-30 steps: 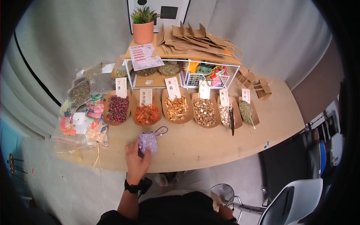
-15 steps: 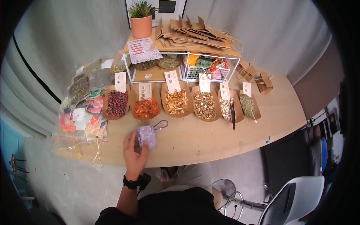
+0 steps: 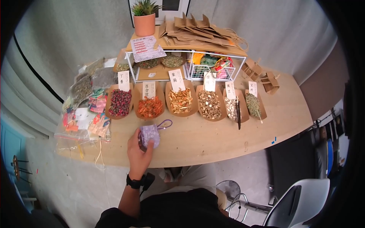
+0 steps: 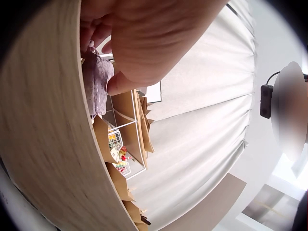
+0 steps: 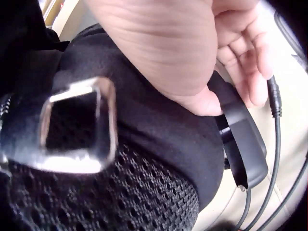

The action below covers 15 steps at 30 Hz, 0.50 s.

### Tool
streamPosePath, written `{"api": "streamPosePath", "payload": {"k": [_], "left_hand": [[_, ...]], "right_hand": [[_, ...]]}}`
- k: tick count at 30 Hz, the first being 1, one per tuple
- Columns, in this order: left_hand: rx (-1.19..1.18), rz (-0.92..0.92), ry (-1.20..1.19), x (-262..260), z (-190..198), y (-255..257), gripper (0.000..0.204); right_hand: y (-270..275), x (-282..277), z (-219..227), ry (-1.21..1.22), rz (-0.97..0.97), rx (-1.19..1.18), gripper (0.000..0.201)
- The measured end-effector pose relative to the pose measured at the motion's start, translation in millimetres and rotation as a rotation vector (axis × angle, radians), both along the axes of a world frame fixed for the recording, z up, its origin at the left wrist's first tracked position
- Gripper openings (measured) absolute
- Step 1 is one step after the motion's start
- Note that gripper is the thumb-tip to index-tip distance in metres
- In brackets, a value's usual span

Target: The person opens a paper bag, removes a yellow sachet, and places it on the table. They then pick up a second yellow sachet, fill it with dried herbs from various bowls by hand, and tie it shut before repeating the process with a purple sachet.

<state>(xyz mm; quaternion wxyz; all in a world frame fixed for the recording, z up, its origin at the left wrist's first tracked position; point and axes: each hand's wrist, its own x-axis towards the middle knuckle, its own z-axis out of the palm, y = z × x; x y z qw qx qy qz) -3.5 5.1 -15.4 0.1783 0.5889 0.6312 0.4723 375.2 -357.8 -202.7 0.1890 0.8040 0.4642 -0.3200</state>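
Note:
In the head view my left hand (image 3: 139, 154) holds a small purple patterned sachet (image 3: 150, 135) close over the table, thumb on its near side and fingers along its left. A purple cord loop (image 3: 165, 124) with a bead sticks out at its upper right. The left wrist view shows the thumb against the cloth of the sachet (image 4: 97, 84). Down by the body, my right hand (image 5: 192, 53) has its thumb and curled fingers around the upper end of a black box-shaped device (image 5: 243, 144) with cables. A cable plug (image 5: 274, 96) is at its fingertips.
Labelled paper trays of dried flowers and herbs, such as red buds (image 3: 120, 102), line the table (image 3: 182, 146). Black tweezers (image 3: 238, 114) lie on one. Plastic bags (image 3: 81, 123) sit left. Behind stands a white-framed shelf (image 3: 152, 80) with paper bags (image 3: 201, 32) and a potted plant (image 3: 145, 24).
The left hand and sachet shift slightly away from the table's front edge; the fingers close in around the sachet again. The right hand, at the lower right earlier, has left the head view.

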Motion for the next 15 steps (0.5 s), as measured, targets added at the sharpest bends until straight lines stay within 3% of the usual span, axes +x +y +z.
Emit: {"api": "streamPosePath", "payload": {"k": [4, 10, 13, 15], "left_hand": [[-0.025, -0.059, -0.074, -2, -4, -1, 0.065], [0.029, -0.224, -0.429, -2, -7, -10, 0.064], [0.091, -0.262, -0.178, -8, 1, -11, 0.054], [0.126, -0.249, -0.181, -9, -4, -14, 0.047]], "right_hand": [[3, 3, -2, 0.017, 0.025, -0.008, 0.027], [8, 9, -3, 0.044, 0.079, -0.02, 0.026], [11, 12, -4, 0.062, 0.111, -0.027, 0.025], [15, 16, -4, 0.076, 0.143, -0.032, 0.025]]}}
